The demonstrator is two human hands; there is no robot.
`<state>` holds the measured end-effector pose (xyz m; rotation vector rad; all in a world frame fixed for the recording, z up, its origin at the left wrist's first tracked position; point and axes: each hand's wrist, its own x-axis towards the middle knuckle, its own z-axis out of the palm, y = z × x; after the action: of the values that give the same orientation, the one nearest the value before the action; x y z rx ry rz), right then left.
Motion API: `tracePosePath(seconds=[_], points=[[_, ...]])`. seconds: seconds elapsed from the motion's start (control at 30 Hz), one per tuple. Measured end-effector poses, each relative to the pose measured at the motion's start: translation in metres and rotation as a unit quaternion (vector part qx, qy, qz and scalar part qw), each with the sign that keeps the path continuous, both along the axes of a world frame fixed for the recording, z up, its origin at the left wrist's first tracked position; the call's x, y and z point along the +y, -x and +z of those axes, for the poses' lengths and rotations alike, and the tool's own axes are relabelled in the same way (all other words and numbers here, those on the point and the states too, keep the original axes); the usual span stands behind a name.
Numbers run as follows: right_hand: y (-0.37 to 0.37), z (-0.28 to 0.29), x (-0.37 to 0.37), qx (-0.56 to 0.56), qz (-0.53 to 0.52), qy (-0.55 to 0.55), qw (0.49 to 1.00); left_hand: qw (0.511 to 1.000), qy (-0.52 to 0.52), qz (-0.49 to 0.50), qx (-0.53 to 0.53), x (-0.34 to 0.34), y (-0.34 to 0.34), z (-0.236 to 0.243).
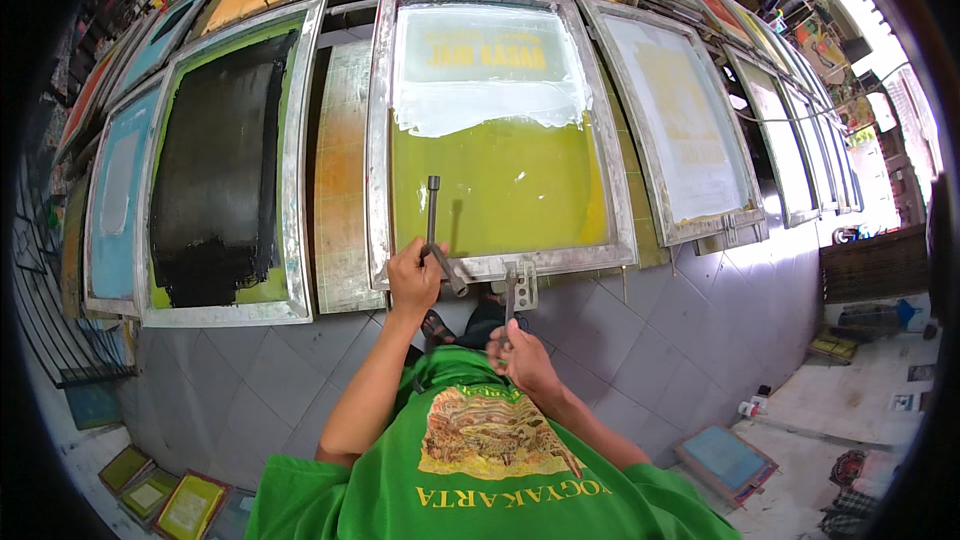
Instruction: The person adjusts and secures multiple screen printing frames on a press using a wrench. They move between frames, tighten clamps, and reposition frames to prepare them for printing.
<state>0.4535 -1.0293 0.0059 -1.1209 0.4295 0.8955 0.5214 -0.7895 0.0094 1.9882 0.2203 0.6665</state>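
My left hand [414,285] is closed around a socket wrench [432,212] with more than one arm. One arm points up over the screen, and another slants down to the right by the frame's near edge. In front of me lies a silk-screen frame [379,140] with a yellow-green mesh; white ink covers its far part. A metal bracket [529,288] with holes is fixed to the near edge of that frame. Just below the bracket, my right hand [522,358] is closed on a slim grey metal piece [511,302], whose kind I cannot make out.
Left of me is a screen frame [306,140] with black ink, and beyond it a blue one [125,190]. To the right stands a white-inked screen frame [658,140]. Smaller frames [192,506] lean at the lower left. Grey tiles [660,340] cover the floor.
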Motion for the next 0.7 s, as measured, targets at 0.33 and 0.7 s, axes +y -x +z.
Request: tracePosePath(seconds=[0.33,0.7], points=[[-0.035,0.02,-0.05,-0.004,0.139,0.019,0.99,0.997,-0.063,-0.005,-0.043,0.003,0.002,-0.014],[-0.17,0.066,-0.023,-0.369,0.104,0.295,0.875,0.998,-0.031,0.038,-0.03,0.004,0.001,-0.013]])
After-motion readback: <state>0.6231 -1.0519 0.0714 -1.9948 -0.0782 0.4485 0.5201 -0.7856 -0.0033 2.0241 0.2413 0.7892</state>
